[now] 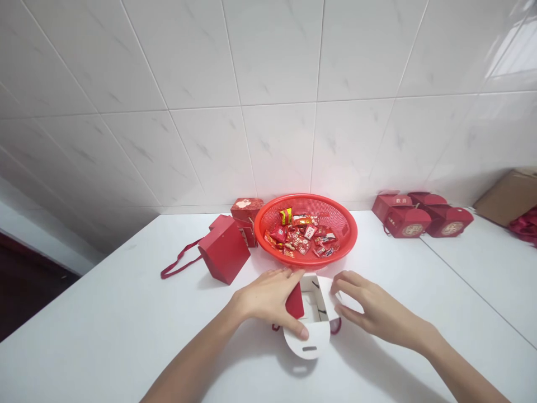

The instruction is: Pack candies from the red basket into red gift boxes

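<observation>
A small red paper gift box (311, 307) with a white inside stands open in front of me, its flaps folded outward. The rounded front flap has a slot in it, and dark cord shows inside and at both sides. My left hand (268, 299) grips the box from the left, thumb on the front flap and fingers along the far edge. At the right, the bent fingers of my right hand (361, 302) hold the white side flap. Just behind the box sits a red plastic basket (308, 262) of wrapped candies (304, 235).
Left of the basket are a red box with a cord handle (224, 249) and a patterned red box (246, 212). Several closed red boxes (406, 221) stand back right. A cardboard box (507, 196) and dark red cloth (524, 224) lie at the right edge. A tiled wall (277, 140) bounds the white table (126, 313).
</observation>
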A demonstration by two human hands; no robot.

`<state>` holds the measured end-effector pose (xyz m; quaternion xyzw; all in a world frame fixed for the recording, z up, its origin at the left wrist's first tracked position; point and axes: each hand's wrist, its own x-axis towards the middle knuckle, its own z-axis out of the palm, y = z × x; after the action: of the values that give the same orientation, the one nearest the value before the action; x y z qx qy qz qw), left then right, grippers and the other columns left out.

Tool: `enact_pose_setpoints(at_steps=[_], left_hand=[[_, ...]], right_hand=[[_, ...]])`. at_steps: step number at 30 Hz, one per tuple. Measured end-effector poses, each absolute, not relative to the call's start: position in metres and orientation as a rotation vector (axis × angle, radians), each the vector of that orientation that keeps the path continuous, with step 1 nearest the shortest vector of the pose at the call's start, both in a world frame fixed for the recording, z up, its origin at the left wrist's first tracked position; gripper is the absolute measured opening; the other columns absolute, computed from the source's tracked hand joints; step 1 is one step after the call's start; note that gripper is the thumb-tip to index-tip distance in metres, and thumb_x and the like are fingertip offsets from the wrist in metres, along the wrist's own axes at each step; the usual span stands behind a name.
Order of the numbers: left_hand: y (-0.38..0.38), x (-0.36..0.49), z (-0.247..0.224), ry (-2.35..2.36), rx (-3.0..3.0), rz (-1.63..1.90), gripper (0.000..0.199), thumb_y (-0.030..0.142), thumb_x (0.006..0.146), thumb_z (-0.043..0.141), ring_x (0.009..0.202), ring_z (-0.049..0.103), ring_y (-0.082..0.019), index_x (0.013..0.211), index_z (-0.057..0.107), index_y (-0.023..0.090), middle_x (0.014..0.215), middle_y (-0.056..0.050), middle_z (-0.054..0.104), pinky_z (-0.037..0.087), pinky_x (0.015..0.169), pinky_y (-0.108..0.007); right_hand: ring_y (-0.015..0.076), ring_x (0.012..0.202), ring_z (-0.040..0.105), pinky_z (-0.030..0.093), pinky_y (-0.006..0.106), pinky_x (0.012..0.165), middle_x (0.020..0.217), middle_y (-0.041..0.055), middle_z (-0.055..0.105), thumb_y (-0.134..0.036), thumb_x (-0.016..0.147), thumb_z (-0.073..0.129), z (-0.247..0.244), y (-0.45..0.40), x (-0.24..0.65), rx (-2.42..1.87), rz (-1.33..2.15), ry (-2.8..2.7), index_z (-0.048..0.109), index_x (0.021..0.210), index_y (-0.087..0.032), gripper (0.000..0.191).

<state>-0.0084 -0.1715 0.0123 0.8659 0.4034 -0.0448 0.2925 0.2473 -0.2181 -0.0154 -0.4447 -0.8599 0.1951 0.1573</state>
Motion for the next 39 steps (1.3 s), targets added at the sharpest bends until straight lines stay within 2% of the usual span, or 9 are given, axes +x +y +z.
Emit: enact_pose_setpoints(at_steps=[7,11,15,19,21,25,29,34,39], left_hand=[[-0.178,-0.005,0.023,1.178,2.248,-0.156,0.084,0.067,0.064,0.076,0.112,0.057,-0.038,0.137,0.05,0.035,0.113,-0.009,0.061,0.045,0.088,-0.04],[-0.177,-0.007,0.024,1.202,2.24,-0.232,0.072,0.067,0.064,0.076,0.111,0.055,-0.039,0.124,0.058,0.031,0.112,-0.01,0.057,0.045,0.084,-0.038],[-0.177,-0.013,0.029,1.216,2.267,-0.229,0.06,0.063,0.063,0.077,0.103,0.057,-0.033,0.101,0.056,0.022,0.109,-0.007,0.057,0.043,0.082,-0.034],[-0.177,-0.025,0.042,1.222,2.288,-0.21,0.054,0.063,0.066,0.076,0.097,0.058,-0.029,0.093,0.054,0.022,0.105,-0.005,0.059,0.04,0.076,-0.03],[-0.176,-0.033,0.049,1.194,2.268,-0.177,0.047,0.063,0.074,0.071,0.095,0.059,-0.027,0.091,0.055,0.022,0.102,-0.003,0.063,0.04,0.075,-0.029],[-0.172,-0.048,0.058,1.175,2.184,-0.153,0.04,0.063,0.082,0.065,0.102,0.059,-0.026,0.094,0.064,0.025,0.104,0.0,0.07,0.04,0.08,-0.029],[-0.168,-0.056,0.059,1.152,2.147,-0.19,0.041,0.062,0.088,0.056,0.093,0.061,-0.023,0.093,0.07,0.024,0.09,-0.001,0.069,0.041,0.076,-0.028],[-0.156,-0.061,0.049,1.021,2.096,-0.263,0.042,0.052,0.073,0.073,0.095,0.062,-0.022,0.102,0.066,0.023,0.1,-0.001,0.068,0.044,0.077,-0.026],[-0.143,-0.057,0.031,1.057,2.073,-0.342,0.044,0.05,0.065,0.076,0.093,0.059,-0.022,0.091,0.053,0.023,0.094,0.0,0.064,0.044,0.073,-0.028]], right_hand=[[0.0214,0.085,0.061,0.051,0.035,0.075,0.102,0.0092,0.06,-0.032,0.099,0.052,-0.005,-0.22,0.234,-1.159,0.372,-2.617,0.062,0.127,-0.027,0.03],[0.0185,0.077,0.059,0.048,0.031,0.07,0.095,0.0074,0.056,-0.036,0.1,0.053,0.002,-0.216,0.226,-1.22,0.381,-2.713,0.07,0.118,-0.027,0.026],[0.0167,0.07,0.057,0.046,0.029,0.065,0.091,0.0056,0.054,-0.039,0.098,0.056,0.003,-0.212,0.221,-1.248,0.398,-2.742,0.071,0.112,-0.025,0.025],[0.019,0.075,0.06,0.048,0.032,0.068,0.098,0.0073,0.057,-0.044,0.097,0.057,0.0,-0.211,0.224,-1.281,0.448,-2.721,0.069,0.118,-0.025,0.03],[0.0206,0.078,0.062,0.05,0.034,0.071,0.102,0.0084,0.058,-0.05,0.095,0.058,-0.002,-0.212,0.227,-1.309,0.477,-2.705,0.068,0.12,-0.025,0.036],[0.0233,0.085,0.063,0.052,0.038,0.076,0.112,0.0104,0.058,-0.062,0.088,0.062,-0.005,-0.214,0.229,-1.333,0.545,-2.688,0.064,0.128,-0.028,0.053],[0.0238,0.088,0.063,0.053,0.039,0.08,0.119,0.0119,0.057,-0.063,0.086,0.064,-0.009,-0.215,0.226,-1.335,0.58,-2.647,0.059,0.135,-0.029,0.06],[0.0249,0.089,0.064,0.054,0.041,0.08,0.12,0.0132,0.057,-0.062,0.085,0.065,-0.015,-0.217,0.225,-1.358,0.586,-2.622,0.058,0.135,-0.026,0.062],[0.0224,0.081,0.063,0.055,0.039,0.076,0.112,0.0113,0.059,-0.065,0.087,0.061,-0.023,-0.219,0.228,-1.309,0.54,-2.571,0.058,0.134,-0.027,0.061]])
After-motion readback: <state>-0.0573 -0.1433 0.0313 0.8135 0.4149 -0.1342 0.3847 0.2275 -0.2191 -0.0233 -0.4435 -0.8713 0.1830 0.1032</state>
